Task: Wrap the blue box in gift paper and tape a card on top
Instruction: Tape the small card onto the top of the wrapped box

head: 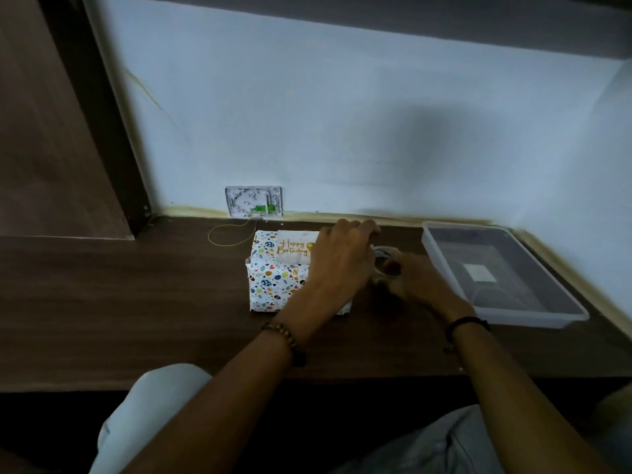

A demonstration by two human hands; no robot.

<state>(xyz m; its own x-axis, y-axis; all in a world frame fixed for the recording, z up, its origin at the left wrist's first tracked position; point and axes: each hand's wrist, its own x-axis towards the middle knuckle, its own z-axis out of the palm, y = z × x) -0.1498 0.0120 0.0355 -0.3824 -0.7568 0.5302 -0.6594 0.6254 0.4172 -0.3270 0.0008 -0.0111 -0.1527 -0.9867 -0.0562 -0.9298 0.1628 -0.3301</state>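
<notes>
- Right hand (410,282) fingers (393,268) curl round a tape roll (385,250), gripping it just beside the right end of the wrapped box (273,282)
- Left hand (342,261) lies over the box's right part, fingers (362,229) bent down at its far edge, next to the roll; whether they pinch anything, I cannot tell
- Card (292,249) reading "Happy Birthday" lies flat on the box top, its right end hidden beneath the left hand
- Box stands on the dark wooden table (136,302); a clear plastic bin (533,318) sits to its right
</notes>
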